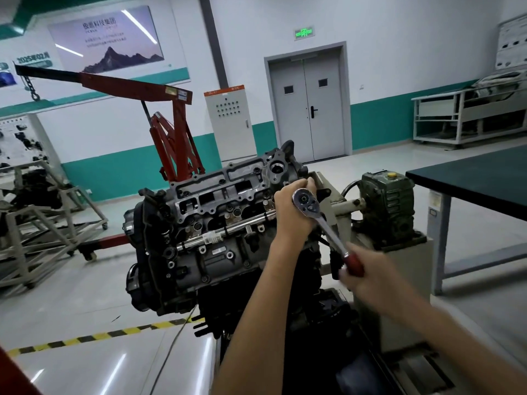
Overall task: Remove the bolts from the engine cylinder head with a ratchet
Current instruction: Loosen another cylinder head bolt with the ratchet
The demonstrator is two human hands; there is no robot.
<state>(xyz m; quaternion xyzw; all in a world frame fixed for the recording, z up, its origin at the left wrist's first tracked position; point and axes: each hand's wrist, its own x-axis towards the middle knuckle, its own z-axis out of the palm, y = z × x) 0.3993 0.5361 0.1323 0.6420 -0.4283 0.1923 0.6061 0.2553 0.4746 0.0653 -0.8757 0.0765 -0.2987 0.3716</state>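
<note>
Centre frame, right hand (370, 276) grips the ratchet (328, 226) handle, left hand (291, 208) curls round its head; an angled pull could slip it off.

Ratchet (322, 220): chrome-silver head and shaft, dark red handle.
Cylinder head (222, 195): bare metallic grey.
Engine hoist (176, 129): red – boom tip black.
Floor tape (108, 334): yellow-and-black diagonal stripes.
Wall (399, 52): white over a teal band.
Double door (308, 109): grey.
Gearbox (387, 201): olive green – yellow cap (392, 175).

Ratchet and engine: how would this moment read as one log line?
left hand: holds ratchet by its head | right hand: grips red handle | cylinder head: ratchet at right end
</note>
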